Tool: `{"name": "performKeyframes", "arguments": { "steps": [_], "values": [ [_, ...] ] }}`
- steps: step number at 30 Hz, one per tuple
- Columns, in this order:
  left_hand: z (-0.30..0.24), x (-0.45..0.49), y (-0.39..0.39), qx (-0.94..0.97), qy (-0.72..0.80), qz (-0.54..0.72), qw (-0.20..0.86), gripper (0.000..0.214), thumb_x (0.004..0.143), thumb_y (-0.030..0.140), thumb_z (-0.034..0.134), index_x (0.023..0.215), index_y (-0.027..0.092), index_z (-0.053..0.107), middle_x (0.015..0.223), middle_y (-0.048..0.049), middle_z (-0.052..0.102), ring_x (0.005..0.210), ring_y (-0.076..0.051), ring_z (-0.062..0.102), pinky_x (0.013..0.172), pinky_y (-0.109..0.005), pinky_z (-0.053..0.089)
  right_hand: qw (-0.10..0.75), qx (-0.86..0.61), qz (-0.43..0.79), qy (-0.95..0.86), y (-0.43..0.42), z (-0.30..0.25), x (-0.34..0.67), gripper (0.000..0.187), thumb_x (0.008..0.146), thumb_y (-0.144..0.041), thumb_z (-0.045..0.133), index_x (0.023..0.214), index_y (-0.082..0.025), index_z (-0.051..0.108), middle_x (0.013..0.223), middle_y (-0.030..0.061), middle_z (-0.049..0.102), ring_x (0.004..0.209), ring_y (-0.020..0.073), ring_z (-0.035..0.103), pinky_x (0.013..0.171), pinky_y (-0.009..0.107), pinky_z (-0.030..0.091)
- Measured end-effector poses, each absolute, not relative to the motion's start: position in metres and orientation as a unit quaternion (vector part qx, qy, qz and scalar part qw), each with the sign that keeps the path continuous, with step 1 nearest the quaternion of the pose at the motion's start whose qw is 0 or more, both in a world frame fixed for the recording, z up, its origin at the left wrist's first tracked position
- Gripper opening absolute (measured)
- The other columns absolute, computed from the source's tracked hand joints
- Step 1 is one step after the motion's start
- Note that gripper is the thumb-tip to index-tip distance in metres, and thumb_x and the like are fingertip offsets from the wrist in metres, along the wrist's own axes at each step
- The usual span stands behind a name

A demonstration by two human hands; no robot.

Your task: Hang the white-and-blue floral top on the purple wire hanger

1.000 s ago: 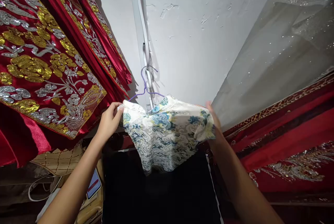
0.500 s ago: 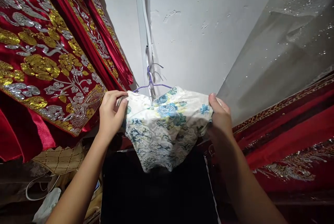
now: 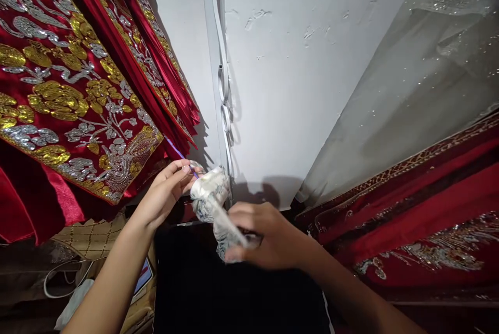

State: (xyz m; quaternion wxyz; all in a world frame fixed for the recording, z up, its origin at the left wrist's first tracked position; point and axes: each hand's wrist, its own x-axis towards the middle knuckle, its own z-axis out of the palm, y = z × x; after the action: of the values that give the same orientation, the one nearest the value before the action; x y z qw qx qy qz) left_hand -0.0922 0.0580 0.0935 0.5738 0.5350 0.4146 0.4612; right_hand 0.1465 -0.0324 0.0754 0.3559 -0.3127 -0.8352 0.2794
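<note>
The purple clothes hanger [image 3: 176, 149] is pinched in my left hand [image 3: 166, 191], its visible part slanting up and left over the red cloth. Bunched and folded, the white top with blue flowers [image 3: 210, 188] hangs beside those fingers, still around part of the hanger. My right hand [image 3: 268, 235] is closed on the lower right of the top, where a pale strip of fabric stretches across. That strip and the right fingertips are smeared by motion. How much of the hanger sits inside the top is hidden by the folds.
Red garments with gold and silver sequins [image 3: 58, 97] hang at the left. A sheer glittery fabric [image 3: 385, 105] and red embroidered cloth [image 3: 421, 219] are at the right. A white strap with loops [image 3: 223, 84] runs down the wall. Below lies a black surface [image 3: 234, 297]; a phone [image 3: 143, 276] is lower left.
The top was spread flat between both hands, its hanger on the wall strap. Now hanger and top are off the strap, lower and tilted, the top bunched, my right hand moved inward and down.
</note>
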Motion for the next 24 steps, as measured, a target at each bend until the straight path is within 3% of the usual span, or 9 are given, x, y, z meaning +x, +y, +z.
{"name": "performKeyframes", "arguments": {
  "steps": [3, 7, 9, 13, 15, 17, 20, 22, 24],
  "values": [
    [0.098, -0.094, 0.037, 0.529, 0.400, 0.405, 0.630, 0.032, 0.083, 0.032, 0.070, 0.110, 0.024, 0.056, 0.093, -0.0029, 0.063, 0.072, -0.012, 0.060, 0.067, -0.024, 0.051, 0.311, -0.245, 0.329, -0.857, -0.035, 0.079, 0.154, 0.061, 0.072, -0.061, 0.078, 0.122, -0.029, 0.069, 0.115, 0.0067, 0.070, 0.101, 0.0247, 0.065, 0.092, 0.035, 0.051],
    [0.104, -0.103, 0.003, 0.644, 0.394, 0.240, 0.610, 0.020, 0.092, 0.039, 0.061, 0.103, 0.026, 0.051, 0.077, 0.0035, 0.045, 0.061, -0.009, 0.041, 0.056, -0.020, 0.039, 0.406, -0.367, 0.311, -0.777, -0.008, 0.070, 0.190, 0.045, 0.096, -0.051, 0.054, 0.135, -0.029, 0.061, 0.133, 0.0081, 0.062, 0.120, 0.0253, 0.059, 0.106, 0.043, 0.045],
    [0.111, -0.110, -0.009, 0.721, 0.401, 0.161, 0.542, 0.016, 0.093, 0.039, 0.059, 0.099, 0.025, 0.052, 0.081, 0.0027, 0.044, 0.068, -0.011, 0.040, 0.061, -0.020, 0.039, 0.432, -0.447, 0.268, -0.736, 0.008, 0.057, 0.207, 0.050, 0.097, -0.051, 0.052, 0.143, -0.031, 0.053, 0.145, 0.0086, 0.053, 0.133, 0.0282, 0.049, 0.113, 0.049, 0.039],
    [0.132, -0.127, -0.019, 0.799, 0.394, 0.052, 0.450, 0.010, 0.092, 0.032, 0.057, 0.099, 0.025, 0.057, 0.085, 0.0005, 0.050, 0.078, -0.015, 0.044, 0.071, -0.023, 0.041, 0.394, -0.498, 0.253, -0.730, 0.020, 0.033, 0.215, 0.062, 0.093, -0.055, 0.056, 0.151, -0.037, 0.042, 0.158, 0.0067, 0.037, 0.147, 0.0317, 0.031, 0.119, 0.052, 0.030],
    [0.141, -0.135, -0.019, 0.810, 0.382, 0.012, 0.446, 0.010, 0.090, 0.031, 0.057, 0.098, 0.025, 0.060, 0.083, -0.0002, 0.051, 0.074, -0.015, 0.045, 0.068, -0.023, 0.041, 0.376, -0.475, 0.293, -0.740, 0.017, 0.029, 0.213, 0.049, 0.096, -0.055, 0.052, 0.139, -0.033, 0.056, 0.148, 0.0080, 0.049, 0.138, 0.0300, 0.044, 0.111, 0.046, 0.040],
    [0.145, -0.140, -0.017, 0.818, 0.379, 0.002, 0.434, 0.010, 0.088, 0.030, 0.058, 0.096, 0.025, 0.063, 0.080, -0.0005, 0.053, 0.071, -0.015, 0.045, 0.065, -0.023, 0.041, 0.350, -0.439, 0.361, -0.745, 0.011, 0.029, 0.211, 0.039, 0.097, -0.055, 0.049, 0.110, -0.024, 0.070, 0.114, 0.0072, 0.066, 0.106, 0.0239, 0.062, 0.090, 0.036, 0.051],
    [0.142, -0.138, -0.010, 0.828, 0.403, 0.047, 0.387, 0.010, 0.088, 0.033, 0.059, 0.090, 0.025, 0.066, 0.074, 0.0004, 0.053, 0.067, -0.015, 0.046, 0.061, -0.023, 0.041, 0.310, -0.406, 0.452, -0.731, 0.001, 0.033, 0.217, 0.047, 0.095, -0.056, 0.052, 0.070, -0.017, 0.061, 0.067, -0.0008, 0.055, 0.063, 0.0128, 0.051, 0.059, 0.025, 0.043],
    [0.135, -0.133, -0.002, 0.838, 0.419, 0.106, 0.334, 0.012, 0.090, 0.034, 0.058, 0.089, 0.025, 0.066, 0.075, 0.0000, 0.056, 0.068, -0.015, 0.049, 0.062, -0.024, 0.042, 0.331, -0.419, 0.483, -0.694, -0.007, 0.036, 0.227, 0.047, 0.092, -0.055, 0.058, 0.065, -0.017, 0.057, 0.061, -0.0023, 0.050, 0.056, 0.0110, 0.046, 0.053, 0.024, 0.038],
    [0.128, -0.127, 0.006, 0.855, 0.410, 0.181, 0.259, 0.013, 0.093, 0.034, 0.056, 0.093, 0.026, 0.066, 0.090, -0.0027, 0.062, 0.082, -0.019, 0.058, 0.074, -0.028, 0.048, 0.392, -0.454, 0.506, -0.620, -0.015, 0.038, 0.241, 0.042, 0.089, -0.054, 0.063, 0.068, -0.017, 0.062, 0.062, -0.0009, 0.057, 0.055, 0.0129, 0.051, 0.052, 0.025, 0.039]
  ]
}}
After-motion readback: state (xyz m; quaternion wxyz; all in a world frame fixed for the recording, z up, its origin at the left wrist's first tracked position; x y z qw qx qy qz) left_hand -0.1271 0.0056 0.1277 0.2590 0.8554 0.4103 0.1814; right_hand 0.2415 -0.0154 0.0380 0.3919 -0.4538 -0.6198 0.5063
